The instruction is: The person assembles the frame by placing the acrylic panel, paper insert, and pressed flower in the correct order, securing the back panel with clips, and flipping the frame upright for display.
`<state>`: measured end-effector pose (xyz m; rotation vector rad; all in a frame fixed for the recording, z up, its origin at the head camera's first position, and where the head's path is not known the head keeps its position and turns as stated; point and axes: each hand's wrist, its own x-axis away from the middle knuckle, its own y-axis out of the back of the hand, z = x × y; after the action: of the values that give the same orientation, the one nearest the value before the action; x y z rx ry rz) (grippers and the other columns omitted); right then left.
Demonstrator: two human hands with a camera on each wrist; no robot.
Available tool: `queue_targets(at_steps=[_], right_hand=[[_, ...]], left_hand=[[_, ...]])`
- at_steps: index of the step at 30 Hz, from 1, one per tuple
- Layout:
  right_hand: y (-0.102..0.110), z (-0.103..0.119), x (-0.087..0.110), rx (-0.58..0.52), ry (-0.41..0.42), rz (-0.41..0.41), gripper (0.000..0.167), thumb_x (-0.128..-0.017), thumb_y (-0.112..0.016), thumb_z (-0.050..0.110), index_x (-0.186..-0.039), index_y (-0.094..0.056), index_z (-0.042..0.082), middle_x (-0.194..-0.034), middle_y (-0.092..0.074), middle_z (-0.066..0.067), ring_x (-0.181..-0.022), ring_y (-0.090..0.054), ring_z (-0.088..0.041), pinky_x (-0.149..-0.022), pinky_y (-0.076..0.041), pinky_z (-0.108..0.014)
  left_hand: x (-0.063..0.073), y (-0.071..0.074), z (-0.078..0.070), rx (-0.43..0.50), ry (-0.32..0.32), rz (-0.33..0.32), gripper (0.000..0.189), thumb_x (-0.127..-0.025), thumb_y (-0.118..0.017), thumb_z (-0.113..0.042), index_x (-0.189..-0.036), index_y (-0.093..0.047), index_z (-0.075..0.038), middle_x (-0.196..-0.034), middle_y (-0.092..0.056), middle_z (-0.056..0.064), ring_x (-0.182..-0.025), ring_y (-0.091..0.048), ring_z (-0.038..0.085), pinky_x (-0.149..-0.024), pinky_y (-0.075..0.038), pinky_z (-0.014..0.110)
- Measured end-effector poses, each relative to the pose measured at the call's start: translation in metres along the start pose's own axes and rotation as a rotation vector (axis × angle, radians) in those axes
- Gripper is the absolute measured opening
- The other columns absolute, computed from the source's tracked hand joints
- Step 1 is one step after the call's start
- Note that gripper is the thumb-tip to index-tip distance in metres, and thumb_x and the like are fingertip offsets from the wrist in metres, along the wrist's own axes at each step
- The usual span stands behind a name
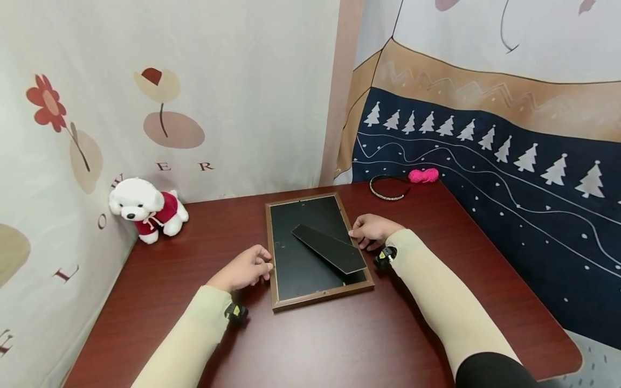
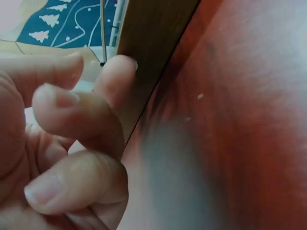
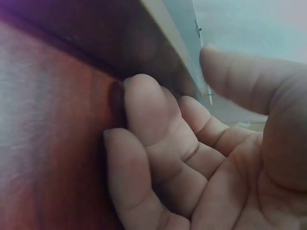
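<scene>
A picture frame (image 1: 322, 293) with a wooden border lies face down on the table, its black backing upward. The black easel stand (image 1: 327, 248) lies slantwise across the backing, its wide end slightly raised. My left hand (image 1: 246, 268) is at the frame's left edge; in the left wrist view one fingertip (image 2: 120, 72) touches the wooden side while the other fingers curl loosely. Along the right edge, my right hand (image 1: 373, 230) has its fingers (image 3: 146, 105) against the frame's side. The thumb (image 3: 235, 72) stands apart, above the edge. Neither hand visibly pinches the border.
On the back left of the dark red table (image 1: 412, 345) sits a white plush dog (image 1: 147, 207) in a red top. A headband (image 1: 388, 196) and a bright pink bundle (image 1: 423, 175) lie at the back right. Printed curtains (image 1: 262, 108) enclose the back and right side.
</scene>
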<state>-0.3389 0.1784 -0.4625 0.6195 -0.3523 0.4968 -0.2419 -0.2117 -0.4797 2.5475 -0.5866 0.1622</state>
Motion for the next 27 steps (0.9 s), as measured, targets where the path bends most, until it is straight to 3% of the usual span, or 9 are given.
queue_targets(at_steps=[6, 13, 20, 27], right_hand=[[0.002, 0.0, -0.008, -0.04, -0.027, -0.001, 0.017, -0.104, -0.068, 0.021, -0.106, -0.059, 0.006, -0.093, -0.065, -0.008, -0.074, -0.066, -0.019, -0.069, -0.059, -0.037], [0.005, 0.001, -0.01, -0.043, -0.033, 0.003, 0.018, -0.104, -0.068, 0.022, -0.109, -0.06, 0.006, -0.095, -0.065, -0.009, -0.073, -0.065, -0.019, -0.067, -0.059, -0.035], [0.005, -0.002, -0.012, -0.033, -0.021, 0.0, 0.019, -0.104, -0.069, 0.023, -0.109, -0.06, 0.007, -0.095, -0.065, -0.009, -0.073, -0.065, -0.019, -0.067, -0.06, -0.034], [0.004, -0.005, -0.013, -0.022, -0.012, -0.008, 0.018, -0.104, -0.068, 0.023, -0.107, -0.06, 0.007, -0.093, -0.066, -0.008, -0.072, -0.065, -0.018, -0.065, -0.06, -0.033]], left_hand=[[-0.011, 0.002, 0.003, 0.031, 0.068, 0.064, 0.023, -0.103, -0.064, -0.008, -0.106, -0.042, -0.002, -0.073, -0.064, 0.008, -0.047, -0.043, 0.011, -0.045, -0.03, 0.023], [-0.017, 0.006, 0.005, 0.048, 0.119, 0.1, 0.019, -0.107, -0.059, -0.013, -0.099, -0.044, -0.005, -0.072, -0.065, 0.007, -0.046, -0.046, 0.011, -0.043, -0.03, 0.022], [-0.024, 0.008, 0.006, 0.008, 0.15, 0.1, 0.024, -0.105, -0.065, -0.016, -0.094, -0.046, -0.006, -0.073, -0.066, 0.008, -0.046, -0.045, 0.011, -0.044, -0.029, 0.022], [-0.029, 0.005, -0.002, -0.068, 0.176, 0.074, 0.032, -0.098, -0.074, -0.019, -0.087, -0.046, -0.007, -0.068, -0.064, 0.009, -0.044, -0.042, 0.011, -0.044, -0.03, 0.023]])
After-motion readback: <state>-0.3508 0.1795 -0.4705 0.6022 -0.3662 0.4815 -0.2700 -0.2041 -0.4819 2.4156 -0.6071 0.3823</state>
